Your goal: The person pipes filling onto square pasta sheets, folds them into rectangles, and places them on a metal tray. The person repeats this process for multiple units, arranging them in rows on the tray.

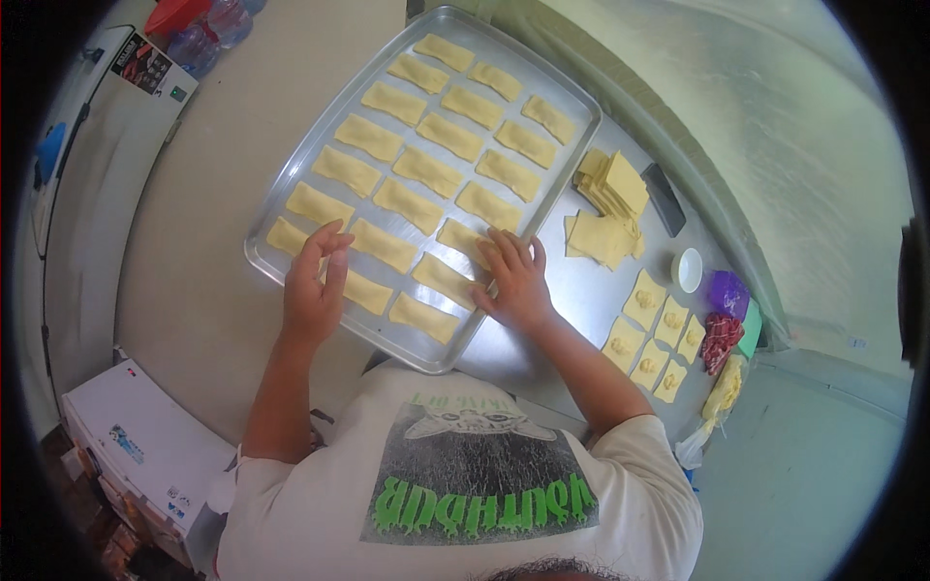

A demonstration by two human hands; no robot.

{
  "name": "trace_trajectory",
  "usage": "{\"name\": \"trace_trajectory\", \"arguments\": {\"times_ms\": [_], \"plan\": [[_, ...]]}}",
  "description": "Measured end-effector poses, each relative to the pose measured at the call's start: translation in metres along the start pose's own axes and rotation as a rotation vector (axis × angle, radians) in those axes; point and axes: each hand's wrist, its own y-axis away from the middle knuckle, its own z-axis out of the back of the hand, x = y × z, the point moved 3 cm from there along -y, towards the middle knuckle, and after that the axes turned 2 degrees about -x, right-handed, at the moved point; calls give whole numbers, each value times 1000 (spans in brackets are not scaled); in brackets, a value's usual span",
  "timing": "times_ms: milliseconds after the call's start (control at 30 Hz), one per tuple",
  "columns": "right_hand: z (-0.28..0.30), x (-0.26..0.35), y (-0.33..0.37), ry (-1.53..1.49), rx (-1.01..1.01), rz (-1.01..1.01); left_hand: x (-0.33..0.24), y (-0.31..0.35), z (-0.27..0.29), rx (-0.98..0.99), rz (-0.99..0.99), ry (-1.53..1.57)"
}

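A large metal baking tray [320, 131] lies in front of me, lined with rows of pale yellow rectangular pastry pieces [426, 169]. My left hand [315, 290] is over the tray's near left part, thumb and fingers apart, beside a pastry piece [360, 290]. Nothing shows in it. At the near right edge of the tray, my right hand [518, 289] has its fingers spread. Its fingertips rest at a pastry piece [458, 237], and the thumb is by the end of a nearer piece [441, 278]. Whether they press on the dough I cannot tell.
Right of the tray are stacked dough sheets [605, 237], a dark flat object [664, 198], a white bowl [687, 270] and several dough squares with filling [644, 300]. A purple container [727, 293] and red-patterned cloth or bag [721, 341] stand beyond. A white box [145, 436] is lower left.
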Motion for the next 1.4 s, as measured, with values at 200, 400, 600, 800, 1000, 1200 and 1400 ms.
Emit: {"name": "trace_trajectory", "arguments": {"times_ms": [200, 400, 600, 800, 1000, 1200, 1400], "plan": [[13, -14, -15, -33, -68, -31, -2, 1, -4, -43, 4, 18], [14, -39, -36, 36, -118, -99, 3, 1, -5, -47, 19, 54], [13, -63, -54, 40, -174, -171, 6, 5, 2, -61, 29, 48], [14, -84, -55, -29, -380, -158, 14, 7, 12, -78, 58, 32], [22, -55, -40, -204, -459, -66, 19, 9, 16, -96, 75, 49], [17, -41, -25, -230, -395, -55, 21, 8, 11, -93, 64, 83], [20, -57, -37, -284, -414, -142, 27, 14, 16, -72, 69, 66]]}}
